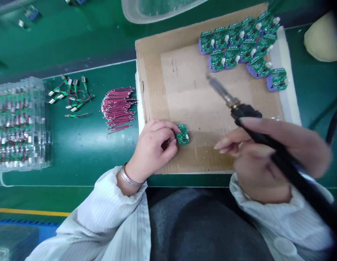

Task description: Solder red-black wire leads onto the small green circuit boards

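Black soldering iron (279, 159) runs across the lower right, nearest the head camera, gripped by the right hand (255, 156). That hand's thumb lies along the top of the handle and its fingers curl below, though blur softens the detail. The iron's metal tip (220, 88) points up and left over a cardboard sheet (149, 61); whether it touches the sheet cannot be told.

At the sheet's near edge, the left hand (150, 152), with a silver bangle (128, 177) on its wrist, pinches a small green board (182, 135) between thumb and fingertips. A white connector (187, 136) sits on the board, whose joints are too small to judge.

If the iron is hot, its exposed tip could scorch the cardboard or burn the left fingers if it swings too near them. The board, pinched only at its edge, could slip or twist under pressure.

Beyond the board, in the sheet's far corner, lie rows of green boards (239, 43) with purple backings. Left of the sheet, on the green counter (103, 156), are a bundle of red-and-black wires (118, 108), a loose heap of wired parts (70, 96), and stacked clear trays (20, 123) holding more wired parts.
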Demonstrator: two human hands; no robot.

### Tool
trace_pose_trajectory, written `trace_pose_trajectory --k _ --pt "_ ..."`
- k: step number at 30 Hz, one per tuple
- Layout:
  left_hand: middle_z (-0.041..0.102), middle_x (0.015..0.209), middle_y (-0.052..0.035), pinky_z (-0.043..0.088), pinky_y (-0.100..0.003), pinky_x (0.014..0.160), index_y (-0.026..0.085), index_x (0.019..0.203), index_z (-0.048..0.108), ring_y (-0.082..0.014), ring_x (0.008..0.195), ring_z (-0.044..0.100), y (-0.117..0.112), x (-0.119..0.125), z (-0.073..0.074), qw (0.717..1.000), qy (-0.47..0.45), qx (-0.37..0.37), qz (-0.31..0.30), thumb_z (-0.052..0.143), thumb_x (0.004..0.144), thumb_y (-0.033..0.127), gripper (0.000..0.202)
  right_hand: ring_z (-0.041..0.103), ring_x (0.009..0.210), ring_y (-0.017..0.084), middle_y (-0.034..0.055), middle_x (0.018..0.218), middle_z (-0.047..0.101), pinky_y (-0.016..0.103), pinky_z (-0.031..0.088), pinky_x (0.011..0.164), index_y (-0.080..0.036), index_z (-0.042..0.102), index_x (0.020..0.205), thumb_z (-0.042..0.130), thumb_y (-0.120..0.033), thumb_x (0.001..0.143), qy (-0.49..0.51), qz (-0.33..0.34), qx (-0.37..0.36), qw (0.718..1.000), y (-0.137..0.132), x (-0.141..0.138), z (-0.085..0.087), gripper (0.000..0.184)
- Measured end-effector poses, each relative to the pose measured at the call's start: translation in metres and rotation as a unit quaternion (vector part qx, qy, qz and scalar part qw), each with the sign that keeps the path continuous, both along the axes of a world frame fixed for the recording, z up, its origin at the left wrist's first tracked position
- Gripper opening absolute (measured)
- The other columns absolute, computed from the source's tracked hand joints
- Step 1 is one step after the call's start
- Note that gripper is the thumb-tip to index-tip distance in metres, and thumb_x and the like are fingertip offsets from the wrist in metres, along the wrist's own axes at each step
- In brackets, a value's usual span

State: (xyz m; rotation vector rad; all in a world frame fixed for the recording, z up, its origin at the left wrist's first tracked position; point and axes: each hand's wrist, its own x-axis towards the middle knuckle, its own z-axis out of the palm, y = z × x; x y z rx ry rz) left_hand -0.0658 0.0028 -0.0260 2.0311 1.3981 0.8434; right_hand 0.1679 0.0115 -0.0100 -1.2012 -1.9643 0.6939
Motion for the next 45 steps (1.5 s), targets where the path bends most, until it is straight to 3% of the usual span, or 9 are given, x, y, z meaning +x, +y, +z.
trace_pose_trajectory --k 5,10,14,17,22,28,32,37,45 --pt "0.067 0.094 -0.0065 0.048 -0.036 0.082 0.016 0.081 0.064 -0.0192 0.089 0.059 -0.005 -0.001 0.001 0.997 0.061 0.036 0.006 0.060 0.086 0.014 0.007 0.060 0.120 0.021 0.0043 0.133 0.062 0.039 0.050 0.103 -0.026 0.062 0.115 0.047 -0.014 0.095 -0.076 0.161 0.064 0.982 0.013 -0.024 -0.020 0.028" --pt "0.068 0.111 -0.0078 0.048 -0.039 0.092 0.016 0.102 0.065 -0.0207 0.103 0.059 -0.017 -0.014 0.020 0.992 0.118 0.031 0.034 0.059 0.091 0.023 0.014 0.060 0.121 0.026 0.0046 0.125 0.067 0.046 0.055 0.094 -0.027 0.062 0.119 0.032 -0.015 0.098 -0.167 0.241 0.155 0.943 0.019 -0.022 -0.033 0.039" --pt "0.070 0.101 -0.0063 0.047 -0.039 0.092 0.019 0.096 0.065 -0.0201 0.099 0.061 -0.018 -0.079 0.031 0.965 0.179 0.072 0.177 0.054 0.092 0.018 0.012 0.064 0.109 0.032 0.0077 0.115 0.070 0.049 0.059 0.078 -0.025 0.064 0.117 0.040 -0.019 0.097 -0.155 0.203 0.198 0.946 0.019 -0.017 -0.042 0.031" --pt "0.068 0.100 -0.0109 0.044 -0.046 0.093 0.018 0.097 0.065 -0.0281 0.101 0.059 -0.013 -0.152 0.029 0.877 0.335 0.028 0.342 0.054 0.086 0.016 0.016 0.064 0.103 0.033 0.0080 0.108 0.071 0.052 0.059 0.078 -0.025 0.064 0.116 0.053 -0.024 0.094 -0.138 0.194 0.175 0.955 0.017 -0.019 -0.044 0.025" --pt "0.063 0.102 -0.0127 0.037 -0.053 0.097 0.019 0.094 0.063 -0.0338 0.107 0.053 -0.007 -0.213 0.017 0.847 0.389 -0.066 0.357 0.053 0.085 0.021 0.013 0.063 0.109 0.030 0.0080 0.114 0.069 0.051 0.056 0.090 -0.024 0.061 0.115 0.061 -0.020 0.088 -0.143 0.196 0.122 0.962 0.016 -0.026 -0.031 0.027" --pt "0.066 0.093 -0.0038 0.047 -0.039 0.083 0.020 0.091 0.059 -0.0219 0.086 0.059 -0.016 -0.153 0.035 0.906 0.278 -0.073 0.310 0.058 0.086 0.028 0.009 0.063 0.111 0.025 0.0073 0.120 0.068 0.043 0.056 0.093 -0.024 0.059 0.116 0.060 -0.018 0.089 -0.138 0.194 0.098 0.966 0.017 -0.028 -0.019 0.027" --pt "0.068 0.092 -0.0036 0.051 -0.031 0.077 0.020 0.096 0.062 -0.0175 0.085 0.064 -0.023 -0.074 0.051 0.974 -0.073 -0.135 0.168 0.061 0.089 0.030 0.012 0.068 0.096 0.023 0.0046 0.105 0.074 0.037 0.058 0.083 -0.023 0.062 0.106 0.065 -0.017 0.084 -0.070 0.102 0.106 0.987 0.017 -0.026 -0.007 0.023" --pt "0.068 0.084 -0.0024 0.052 -0.023 0.069 0.018 0.095 0.064 -0.0110 0.075 0.063 -0.013 -0.012 0.046 0.932 -0.260 -0.249 0.038 0.055 0.094 0.022 0.010 0.067 0.065 0.014 -0.0001 0.080 0.072 0.027 0.057 0.063 -0.023 0.064 0.094 0.064 -0.017 0.085 -0.040 0.016 0.059 0.997 0.017 -0.023 0.012 0.011" --pt "0.065 0.080 -0.0027 0.051 -0.023 0.068 0.016 0.092 0.062 -0.0106 0.072 0.060 -0.007 0.015 0.040 0.922 -0.267 -0.279 0.006 0.054 0.093 0.022 0.010 0.072 0.083 0.017 -0.0013 0.087 0.067 0.027 0.060 0.065 -0.025 0.052 0.095 0.076 -0.017 0.076 0.281 0.013 -0.130 0.951 0.016 -0.029 0.003 0.031"
